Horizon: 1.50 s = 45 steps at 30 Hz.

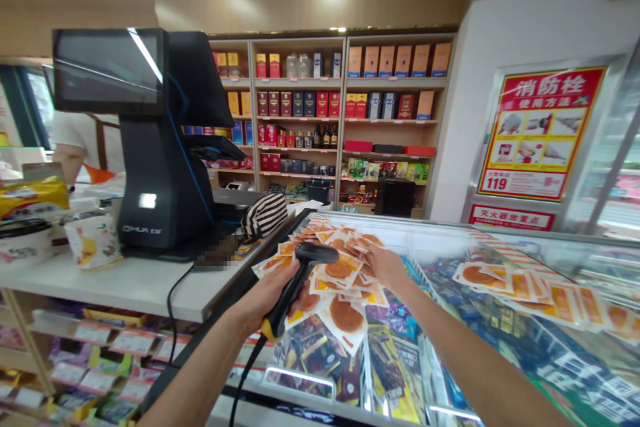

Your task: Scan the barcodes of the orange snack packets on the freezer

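Note:
A black handheld barcode scanner (295, 280) is gripped in my left hand (266, 297), its head pointing away over the packets and its cable hanging down. My right hand (387, 268) has its fingers closed on the edge of a flat food packet (369, 255) at the right side of a loose pile. The pile of packets (345, 313) lies on the glass top of a chest freezer (420, 230); each clear-and-white packet shows a round orange-brown slice. Farther right, a row of similar packets (550, 297) overlaps along the glass.
To the left, a black checkout terminal (160, 180) stands on a white counter (165, 287) beside a paper cup (93, 240) and a striped item (265, 215). Another person (95, 140) is partly hidden behind it. Frozen goods lie beneath the glass. Shelves (300, 83) of boxes line the back.

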Each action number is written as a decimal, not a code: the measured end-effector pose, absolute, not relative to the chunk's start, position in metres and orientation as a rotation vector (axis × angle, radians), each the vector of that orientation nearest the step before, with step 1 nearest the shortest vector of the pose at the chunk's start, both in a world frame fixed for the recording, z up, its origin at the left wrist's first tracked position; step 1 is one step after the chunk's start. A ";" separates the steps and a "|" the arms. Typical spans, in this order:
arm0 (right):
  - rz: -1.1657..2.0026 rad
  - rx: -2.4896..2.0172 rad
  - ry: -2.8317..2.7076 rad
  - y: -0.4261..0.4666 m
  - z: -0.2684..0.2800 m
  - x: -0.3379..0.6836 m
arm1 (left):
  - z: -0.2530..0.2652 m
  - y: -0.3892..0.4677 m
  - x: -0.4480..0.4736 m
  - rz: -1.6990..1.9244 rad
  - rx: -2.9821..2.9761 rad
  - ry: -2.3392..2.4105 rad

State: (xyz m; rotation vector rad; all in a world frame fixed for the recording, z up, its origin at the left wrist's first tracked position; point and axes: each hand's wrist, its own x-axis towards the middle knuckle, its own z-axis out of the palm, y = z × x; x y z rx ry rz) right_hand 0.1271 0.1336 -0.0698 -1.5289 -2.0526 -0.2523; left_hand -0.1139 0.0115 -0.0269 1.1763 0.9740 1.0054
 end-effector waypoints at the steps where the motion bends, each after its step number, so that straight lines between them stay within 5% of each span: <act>1: -0.238 -1.537 -1.944 0.132 -0.069 0.134 | -0.027 0.012 -0.113 0.988 1.192 0.944; 11: 0.185 -1.370 -1.279 0.121 -0.098 0.229 | -0.028 0.024 -0.073 0.926 1.209 0.830; 45: 0.285 -1.305 -1.137 0.112 -0.113 0.271 | -0.029 0.022 -0.044 0.794 1.266 0.664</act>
